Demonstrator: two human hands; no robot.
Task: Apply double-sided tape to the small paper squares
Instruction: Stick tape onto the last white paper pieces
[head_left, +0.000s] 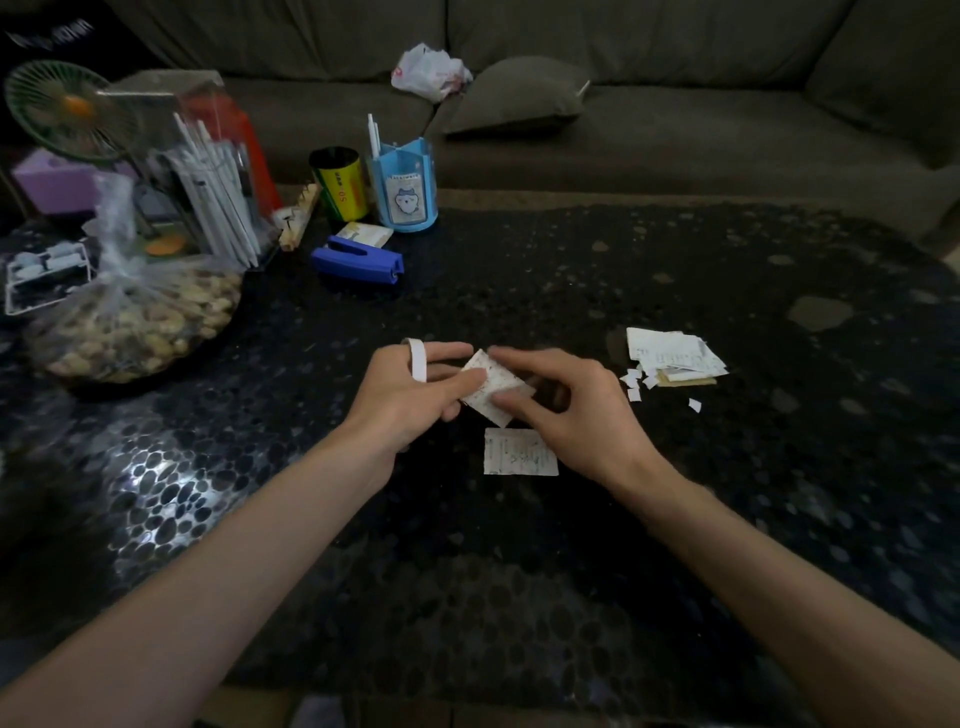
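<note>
Landmark: flat paper square (519, 452) lying on the table (727, 519). Just beyond it we note a second paper square (493, 387), tilted and held between both hands. The left grip (410, 397) pinches its left edge and the right grip (571, 410) pinches its top and near edges. A white tape roll (417, 358) rings a left finger. Paper scraps (670, 358) lie right of and beyond the landmark, and a blue stapler (358, 260) well beyond it, to the left.

Bare left hand (410, 397), bare right hand (569, 410)
</note>
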